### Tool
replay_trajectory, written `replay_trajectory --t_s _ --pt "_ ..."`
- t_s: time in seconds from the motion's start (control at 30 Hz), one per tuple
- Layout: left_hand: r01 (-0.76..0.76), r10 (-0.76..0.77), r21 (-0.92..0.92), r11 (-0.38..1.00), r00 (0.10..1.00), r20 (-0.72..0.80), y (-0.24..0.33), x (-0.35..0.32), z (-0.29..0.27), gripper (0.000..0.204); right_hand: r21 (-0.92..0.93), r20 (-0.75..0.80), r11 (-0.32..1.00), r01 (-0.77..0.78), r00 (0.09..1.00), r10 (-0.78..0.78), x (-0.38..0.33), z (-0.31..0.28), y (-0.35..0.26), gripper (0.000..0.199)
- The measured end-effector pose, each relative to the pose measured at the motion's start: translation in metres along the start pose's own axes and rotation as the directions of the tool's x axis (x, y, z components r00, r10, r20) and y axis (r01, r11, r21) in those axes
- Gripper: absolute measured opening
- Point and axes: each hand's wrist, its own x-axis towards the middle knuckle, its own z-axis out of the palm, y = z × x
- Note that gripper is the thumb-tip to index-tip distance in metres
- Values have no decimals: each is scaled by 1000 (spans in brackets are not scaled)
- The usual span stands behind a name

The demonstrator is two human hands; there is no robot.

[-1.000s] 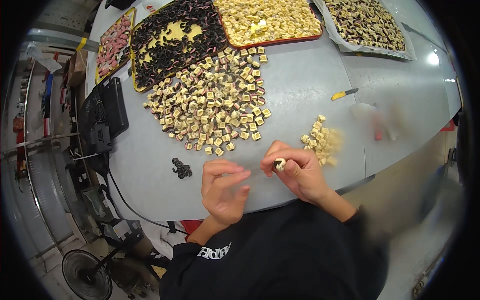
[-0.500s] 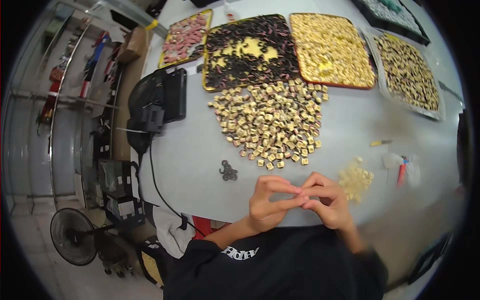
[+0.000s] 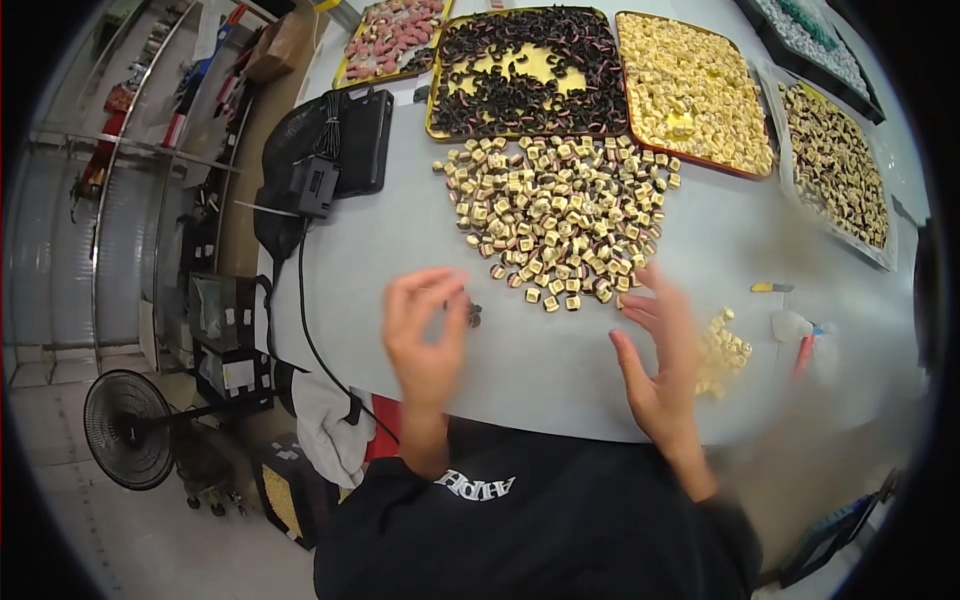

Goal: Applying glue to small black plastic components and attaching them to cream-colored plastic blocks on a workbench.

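Note:
My left hand (image 3: 422, 335) is over the near left part of the grey table, blurred, with its thumb and fingers apart. Just beside its fingertips, partly hidden by them, lies a small group of dark ring-shaped pieces (image 3: 475, 316). My right hand (image 3: 660, 365) is open, thumb spread from the fingers. Its fingertips reach the near right edge of a pile of small cream-and-dark cube-shaped pieces (image 3: 560, 215); whether they touch one is unclear from the blur. Right of that hand sits a small heap of pale cream pieces (image 3: 725, 350).
Behind the pile stand trays of black curved pieces (image 3: 520, 70), cream pieces (image 3: 695, 90) and pink pieces (image 3: 395, 40). Another tray (image 3: 835, 160) holds cream-and-dark pieces. A black device with a cable (image 3: 335, 160) is at left. A yellow-handled tool (image 3: 771, 288) and a red tool (image 3: 803, 355) lie right.
My hands were together with fingertips meeting; now they are apart, the left over by the dark rings and the right by the pile's edge. The whole view has shifted slightly.

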Motion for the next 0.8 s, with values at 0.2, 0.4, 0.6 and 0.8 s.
replay_trajectory --t_s 0.2,0.4,0.6,0.8 --pt "163 -188 145 976 965 183 -36 2 -28 20 -5 -13 998 61 998 -61 -9 -12 19 41" --pt "146 -170 94 985 923 344 -45 -6 -25 21 -19 -12 996 89 996 -89 -17 -12 22 32" --pt "17 -33 48 999 934 356 -38 -6 -10 22 -28 10 990 141 990 -140 -23 -18 20 24" --pt "94 -104 45 995 944 312 -36 -6 -4 23 -31 -178 979 201 963 -203 -37 -44 27 24"
